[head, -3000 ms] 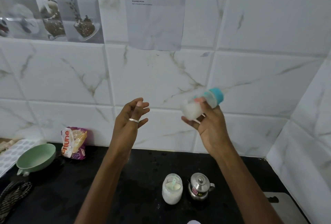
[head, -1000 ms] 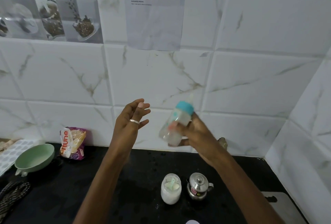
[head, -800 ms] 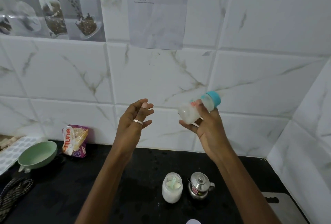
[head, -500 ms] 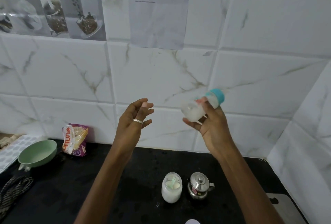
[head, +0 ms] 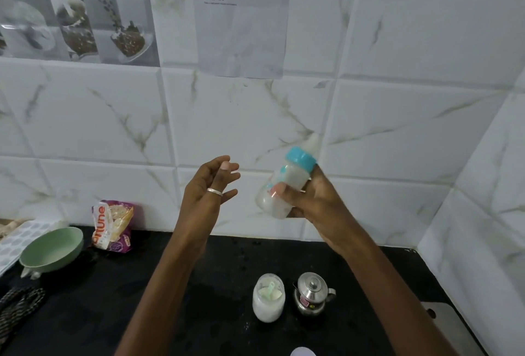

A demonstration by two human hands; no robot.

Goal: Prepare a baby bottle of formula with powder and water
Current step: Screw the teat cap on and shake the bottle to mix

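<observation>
My right hand (head: 315,202) grips a small baby bottle (head: 287,182) with a blue collar and a pale teat. The bottle holds white milky liquid and tilts with its teat up and to the right, in front of the tiled wall. My left hand (head: 208,193) hovers to the bottle's left, fingers apart and empty, a ring on one finger. Below on the black counter (head: 170,298) stands an open glass jar of white powder (head: 268,301) with a pale green scoop inside. A small steel lidded pot (head: 311,294) stands right beside the jar.
A green bowl (head: 51,250) and a purple snack packet (head: 112,225) sit at the counter's back left, near a patterned tray (head: 17,239). A dark cord (head: 17,307) lies at the left edge. A grey board (head: 451,327) lies at the right. A paper sheet (head: 244,14) hangs on the wall.
My right hand has been swinging the bottle back and forth; it now points teat-up and sits lower and further left than half a second ago. My left hand has stayed in place.
</observation>
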